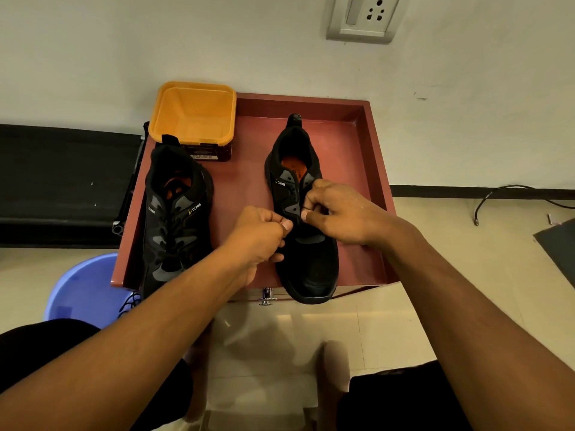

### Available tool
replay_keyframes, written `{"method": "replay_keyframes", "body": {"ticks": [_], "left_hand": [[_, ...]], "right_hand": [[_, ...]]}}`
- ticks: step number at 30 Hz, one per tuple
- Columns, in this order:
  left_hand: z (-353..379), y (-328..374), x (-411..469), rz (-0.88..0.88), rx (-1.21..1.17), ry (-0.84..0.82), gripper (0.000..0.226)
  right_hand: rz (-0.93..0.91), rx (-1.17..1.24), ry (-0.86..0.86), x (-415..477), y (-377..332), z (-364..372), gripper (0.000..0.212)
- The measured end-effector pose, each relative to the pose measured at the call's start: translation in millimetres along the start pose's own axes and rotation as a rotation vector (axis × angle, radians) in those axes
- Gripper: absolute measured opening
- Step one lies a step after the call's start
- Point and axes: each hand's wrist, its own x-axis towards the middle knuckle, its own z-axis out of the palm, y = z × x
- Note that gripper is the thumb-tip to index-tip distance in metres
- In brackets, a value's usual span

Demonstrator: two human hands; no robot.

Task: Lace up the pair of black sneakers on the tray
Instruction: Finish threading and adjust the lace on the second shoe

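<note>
One head-worn wide-angle camera looks forward and down, close over the tray [245, 181].

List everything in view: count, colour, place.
tray: one, red-brown, centre.
left sneaker: one, black, laced, tray's left side.
right sneaker: one, black, upper eyelets empty, tray's right half.
tub: one, yellow, tray's far-left corner.
basin: one, blue, floor, left of tray.
wall socket: one, grey-white, wall above.
cable: one, black, floor, far right.
left grip: one, bare hand, pinching at right sneaker's left side.
right grip: one, bare hand, pinching at its eyelets.

Bare tray floor [242, 188] between sneakers [174, 213]
</note>
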Motion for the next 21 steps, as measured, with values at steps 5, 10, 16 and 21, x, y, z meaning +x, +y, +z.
{"method": "replay_keyframes", "body": {"ticks": [5,10,16,21], "left_hand": [[-2,-7,4,-0.018,-0.092,-0.018,0.015],[-7,-11,6,-0.004,-0.078,-0.012,0.014],[-7,-12,6,0.012,-0.057,0.003,0.007],[-6,-18,7,-0.062,-0.226,-0.011,0.009]], "right_hand": [[0.023,0.004,-0.017,3,-3,1,0.029],[0.048,0.067,0.042,6,-2,1,0.026],[0.075,0.199,0.103,2,-2,-2,0.019],[0.074,0.251,0.086,-6,1,-9,0.012]]}}
